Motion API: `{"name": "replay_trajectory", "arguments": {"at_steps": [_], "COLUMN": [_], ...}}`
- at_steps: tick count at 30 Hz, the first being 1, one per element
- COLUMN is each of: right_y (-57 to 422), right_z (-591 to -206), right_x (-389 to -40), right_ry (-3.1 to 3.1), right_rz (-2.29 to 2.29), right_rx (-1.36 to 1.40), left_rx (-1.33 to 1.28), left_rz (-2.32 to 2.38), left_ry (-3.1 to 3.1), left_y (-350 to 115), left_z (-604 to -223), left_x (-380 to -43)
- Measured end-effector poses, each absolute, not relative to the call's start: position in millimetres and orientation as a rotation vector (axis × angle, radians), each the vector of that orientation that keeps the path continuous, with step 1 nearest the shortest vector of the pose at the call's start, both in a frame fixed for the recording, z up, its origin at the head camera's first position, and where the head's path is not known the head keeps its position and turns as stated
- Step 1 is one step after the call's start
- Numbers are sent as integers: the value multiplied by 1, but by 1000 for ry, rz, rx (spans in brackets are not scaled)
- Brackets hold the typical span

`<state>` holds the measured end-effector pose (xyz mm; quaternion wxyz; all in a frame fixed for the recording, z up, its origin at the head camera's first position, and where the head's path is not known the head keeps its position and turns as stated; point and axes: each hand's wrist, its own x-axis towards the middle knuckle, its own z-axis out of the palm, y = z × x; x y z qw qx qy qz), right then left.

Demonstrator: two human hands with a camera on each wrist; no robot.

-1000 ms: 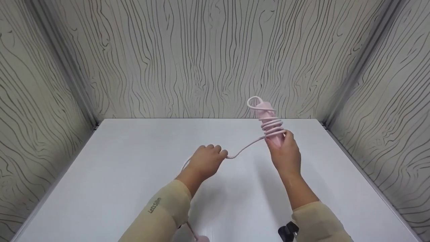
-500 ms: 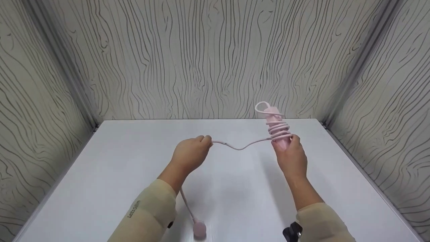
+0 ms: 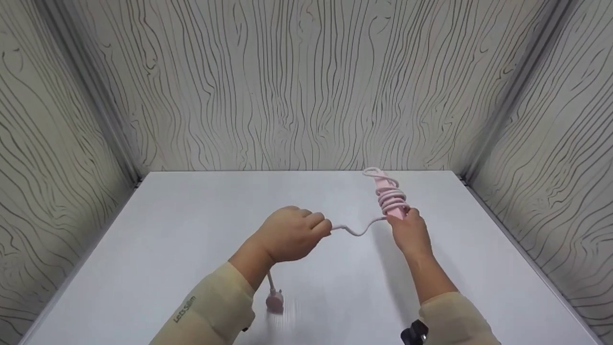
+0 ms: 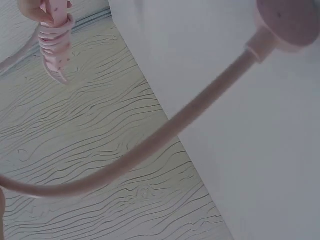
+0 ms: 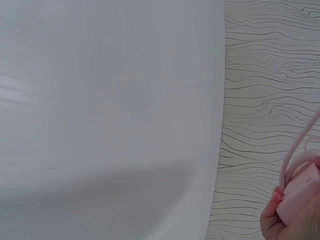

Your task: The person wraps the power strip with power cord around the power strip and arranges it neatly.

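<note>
My right hand [image 3: 414, 235] grips the near end of a pink power strip [image 3: 395, 212], which is raised and tilted away from me. Several turns of its pale pink cord [image 3: 355, 234] are wound round the body, with a loose loop at the far end. Between my hands the cord sags slightly. My left hand [image 3: 293, 235] holds the cord in curled fingers. Below that hand hangs the cord's end with a round pink plug [image 3: 275, 302], seen large in the left wrist view, plug [image 4: 289, 21]. In the right wrist view the strip [image 5: 299, 195] shows only partly.
A white tabletop [image 3: 201, 211] lies under both hands. Wood-grain patterned panels [image 3: 297, 86] enclose it at the back and both sides, with grey metal strips in the corners. A small black device [image 3: 414, 332] sits at my right sleeve.
My left hand first swung left, then came back right toward the strip, and the plug swung along. The power strip went right and is now lower and tilted flatter.
</note>
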<state>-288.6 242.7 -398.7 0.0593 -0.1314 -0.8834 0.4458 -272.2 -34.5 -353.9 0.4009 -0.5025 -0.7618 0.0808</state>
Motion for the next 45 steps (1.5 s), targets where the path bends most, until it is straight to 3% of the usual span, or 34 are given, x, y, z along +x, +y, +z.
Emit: {"name": "replay_trajectory", "arguments": {"at_steps": [10,22,29,36,45], "right_y": [225,197,191,189,197], "right_z": [-425,-436,-428,-422,-423], "right_x": [-282,-268,-261,-262,-260], "right_ry": [-2819,-2678,-2784,-2975,-3087], "right_rz": [734,231,374,571,696], "right_rx": [64,292,290,152,198], "left_rx": [-1320,-1342,-1314,-1342,-1395], "left_rz": [289,341,330,355,366], "left_ry": [-1869,-1854,-1854,-1778,-1755], "left_y": [-26,-21,-26,-20,-16], "left_z": [-331,-303,-293,-288,-284], "left_x": [-264,-267,-280,-277,-274]}}
